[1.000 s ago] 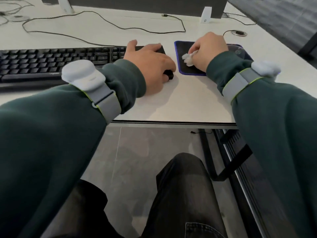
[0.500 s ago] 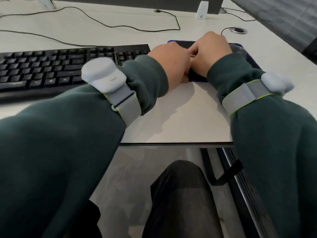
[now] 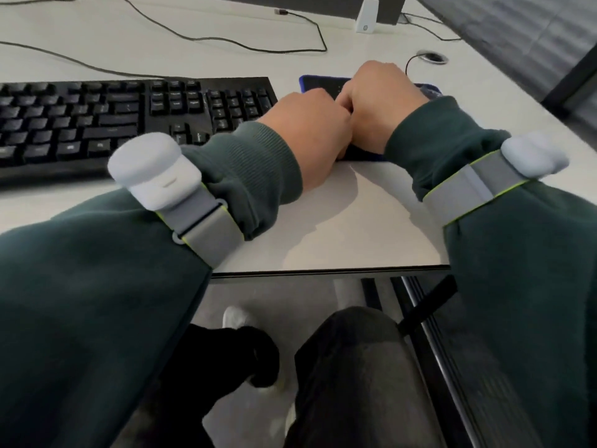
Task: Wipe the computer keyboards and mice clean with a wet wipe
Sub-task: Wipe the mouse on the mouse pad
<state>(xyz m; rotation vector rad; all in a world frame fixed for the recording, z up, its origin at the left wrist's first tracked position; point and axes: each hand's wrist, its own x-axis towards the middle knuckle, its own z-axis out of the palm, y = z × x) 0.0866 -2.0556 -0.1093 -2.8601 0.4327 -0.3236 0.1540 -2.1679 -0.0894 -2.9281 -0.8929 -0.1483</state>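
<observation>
My left hand (image 3: 310,134) and my right hand (image 3: 381,105) are pressed together, knuckles touching, over the near-left part of the dark blue-edged mouse pad (image 3: 319,82). Both hands have curled fingers. The mouse and the wet wipe are hidden under and between them; only a dark shape shows under my left palm. The black keyboard (image 3: 129,118) lies flat to the left of my hands, and my left sleeve crosses its near right corner.
The white table (image 3: 355,221) ends at a front edge just below my forearms. Black cables (image 3: 226,43) run across the back. A small white device (image 3: 366,16) and a cable grommet (image 3: 433,57) sit behind the pad. My knees are under the table.
My left hand left the spot beside the keyboard, where it covered the black mouse, and came right to meet my right hand on the pad. The wipe, visible earlier, is now hidden.
</observation>
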